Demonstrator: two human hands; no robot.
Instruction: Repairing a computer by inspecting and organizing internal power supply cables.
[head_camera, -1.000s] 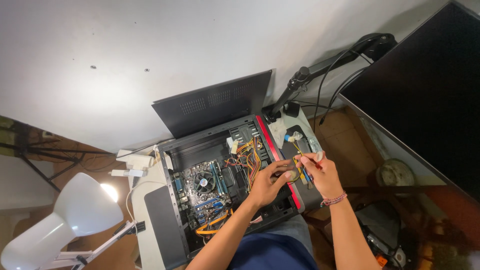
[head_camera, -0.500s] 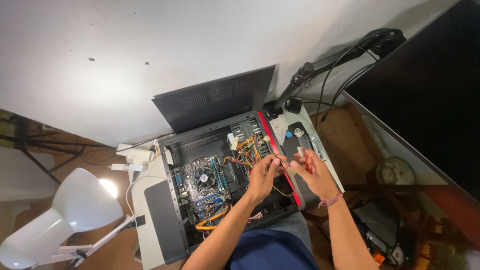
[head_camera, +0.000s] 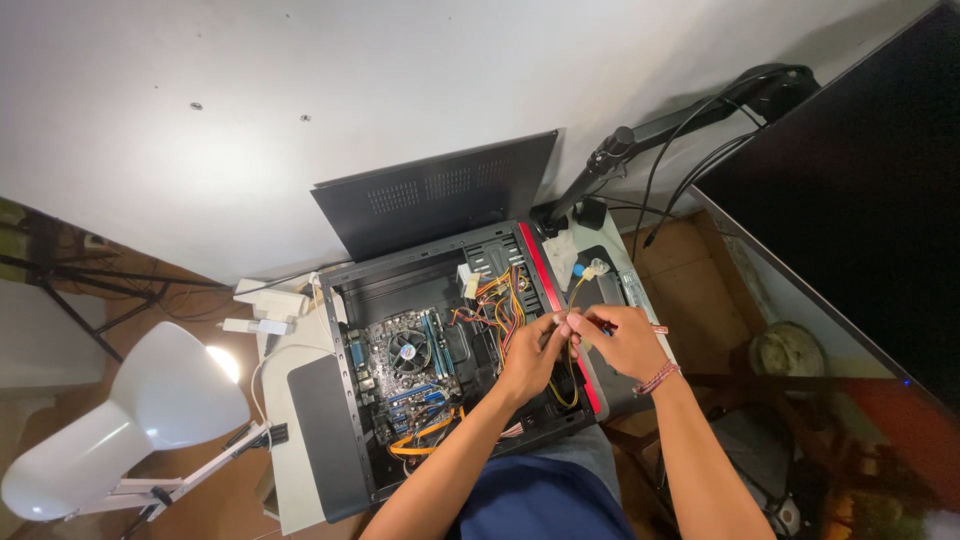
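An open black computer case (head_camera: 340, 400) lies on its side, showing a motherboard with a round cooler fan (head_camera: 408, 350). My left hand (head_camera: 530, 358) and my right hand (head_camera: 625, 340) meet above the case's red front edge (head_camera: 545, 290). Both pinch a bundle of yellow, red and black power cables (head_camera: 505, 310) where the fingertips touch. A white connector (head_camera: 588, 272) hangs off a yellow wire just beyond my right hand. Orange flat cables (head_camera: 420, 435) lie low in the case.
The removed black side panel (head_camera: 440, 200) leans against the white wall behind the case. A lit white desk lamp (head_camera: 150, 410) stands at the left. A large dark monitor (head_camera: 850, 210) on a black arm (head_camera: 680, 115) fills the right side.
Both hands have lifted slightly from inside the case toward its red front edge and closed together on the cables. The view has shifted a little.
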